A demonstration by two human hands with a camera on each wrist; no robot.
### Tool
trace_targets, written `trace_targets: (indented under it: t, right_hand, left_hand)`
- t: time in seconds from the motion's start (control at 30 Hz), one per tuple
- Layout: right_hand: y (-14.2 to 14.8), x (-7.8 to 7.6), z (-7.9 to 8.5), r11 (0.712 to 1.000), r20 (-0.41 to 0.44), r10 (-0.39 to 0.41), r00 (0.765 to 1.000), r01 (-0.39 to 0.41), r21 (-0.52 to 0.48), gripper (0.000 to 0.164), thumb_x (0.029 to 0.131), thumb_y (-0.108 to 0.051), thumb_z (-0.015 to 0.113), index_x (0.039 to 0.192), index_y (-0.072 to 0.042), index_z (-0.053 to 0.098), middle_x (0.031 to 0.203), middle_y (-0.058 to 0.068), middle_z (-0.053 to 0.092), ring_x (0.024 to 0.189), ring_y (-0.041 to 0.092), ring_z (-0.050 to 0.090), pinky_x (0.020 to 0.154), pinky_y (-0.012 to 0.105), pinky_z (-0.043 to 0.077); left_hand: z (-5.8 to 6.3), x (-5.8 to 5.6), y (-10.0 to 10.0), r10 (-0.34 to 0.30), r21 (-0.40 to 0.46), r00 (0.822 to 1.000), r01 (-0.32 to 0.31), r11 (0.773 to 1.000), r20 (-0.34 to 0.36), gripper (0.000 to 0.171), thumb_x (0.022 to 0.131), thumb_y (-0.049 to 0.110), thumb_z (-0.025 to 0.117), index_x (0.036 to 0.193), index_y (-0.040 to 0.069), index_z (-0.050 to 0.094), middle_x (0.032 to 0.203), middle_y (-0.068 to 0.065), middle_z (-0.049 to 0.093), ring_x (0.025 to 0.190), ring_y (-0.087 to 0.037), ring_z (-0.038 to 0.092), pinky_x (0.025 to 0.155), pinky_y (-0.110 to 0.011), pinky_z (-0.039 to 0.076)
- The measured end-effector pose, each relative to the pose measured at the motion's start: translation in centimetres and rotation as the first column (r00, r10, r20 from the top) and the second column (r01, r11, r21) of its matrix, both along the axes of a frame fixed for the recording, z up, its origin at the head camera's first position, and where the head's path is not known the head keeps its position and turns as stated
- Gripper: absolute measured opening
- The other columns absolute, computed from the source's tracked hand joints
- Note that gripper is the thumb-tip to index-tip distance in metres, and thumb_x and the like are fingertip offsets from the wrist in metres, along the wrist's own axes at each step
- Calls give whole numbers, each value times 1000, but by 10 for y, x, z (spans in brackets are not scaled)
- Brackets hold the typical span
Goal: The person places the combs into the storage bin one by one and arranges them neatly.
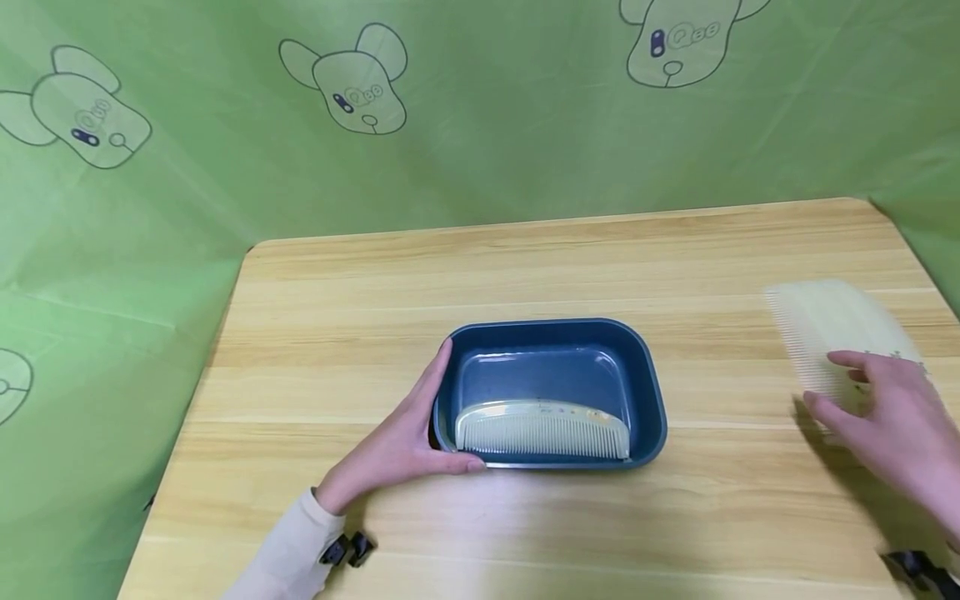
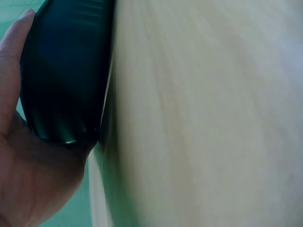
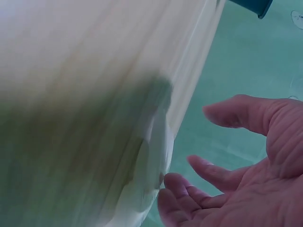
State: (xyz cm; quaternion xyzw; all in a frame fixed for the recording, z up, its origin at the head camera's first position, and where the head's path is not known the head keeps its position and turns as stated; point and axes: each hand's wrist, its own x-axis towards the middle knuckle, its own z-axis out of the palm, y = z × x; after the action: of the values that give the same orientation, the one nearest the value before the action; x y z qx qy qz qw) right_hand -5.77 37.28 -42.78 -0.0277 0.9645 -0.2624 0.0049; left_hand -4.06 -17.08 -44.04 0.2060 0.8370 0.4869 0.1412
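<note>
Head view. We see a dark blue tray point(image 1: 649, 392) resting near the middle of a light wooden table point(image 1: 360, 300), with 1 pale comb point(image 1: 543, 429) lying inside it along the near wall, teeth toward the person. The left hand point(image 1: 405, 442) lies against the tray's left end: its fingers are straight along the outer wall and the thumb runs along the near rim, so the hand braces the tray rather than curling round it. In the left wrist view the same left hand point(image 2: 28, 165) presses its palm and 1 straight finger against the tray's dark wall point(image 2: 66, 71).

A 2nd pale comb point(image 1: 828, 329), blurred, sits at the right side of the table, well apart from the tray. The right hand point(image 1: 888, 417) meets its near end with fingers spread and relaxed; we cannot tell whether they touch it. In the right wrist view the right hand point(image 3: 246, 175) shows loosely bent, separated fingers beside the blurred comb point(image 3: 149, 175). A green printed cloth point(image 1: 480, 117) hangs behind the table.
</note>
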Motion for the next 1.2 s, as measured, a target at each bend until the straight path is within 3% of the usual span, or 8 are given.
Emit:
trace_targets:
  t: [0.13,0.33,0.63,0.8,0.9,1.03,1.2]
  right_hand:
    - [3,-1,-3,999,-22,-25,999,25,29,70,92,0,78,144,26,41,128,52,40,126,68,30,95,76,26]
    - [9,-4,-6,995,29,-81,996,80,58,83,85,2,83,147,27,34,135,56,26,129,72,20,91,77,27]
    - [10,-12,-3,991,70,-58,996,49,127,90,87,-4,85,145,34,29,128,54,37,124,70,28,94,80,30]
    - [12,-14,0,990,95,-47,994,34,134,92,89,-9,86,149,30,29,117,48,48,114,63,36,79,71,40]
    - [14,-14,-1,994,92,-14,996,4,106,91,89,-7,87,150,27,31,111,46,53,104,58,45,64,52,46]
    - [15,-14,-3,997,88,25,996,-31,76,90,89,-3,86,151,26,29,109,47,54,90,52,55,56,34,42]
    - [11,-14,-4,997,86,49,995,-54,60,91,94,1,80,159,20,20,118,53,50,93,59,58,58,48,48]
  left_hand:
    - [1,0,0,-1,1,1000,1,1000,1,146,80,31,102,176,31,-9,182,7,-4,166,-19,4,129,-57,18]
    - [0,0,0,-2,9,1000,2,1000,5,146,81,31,101,176,32,-10,182,7,-5,166,-19,4,129,-58,17]
    - [-3,0,-2,1,8,1000,-1,1000,-1,146,81,30,101,176,32,-10,182,6,-5,166,-20,4,129,-59,18]
    - [-2,0,0,2,11,1000,-2,1000,-2,146,81,31,101,176,30,-9,182,6,-5,166,-20,3,129,-59,17]
    - [-2,1,0,3,6,1000,-4,1000,13,145,82,33,101,176,28,-10,181,7,-6,166,-20,2,129,-58,17]
    - [-3,4,0,6,-4,1000,-5,1000,19,145,82,35,100,176,28,-10,182,5,-7,166,-20,2,129,-59,17]
    - [-3,1,-1,7,-6,1000,-7,1000,-3,145,82,34,101,176,27,-9,182,6,-6,166,-21,3,129,-60,18]
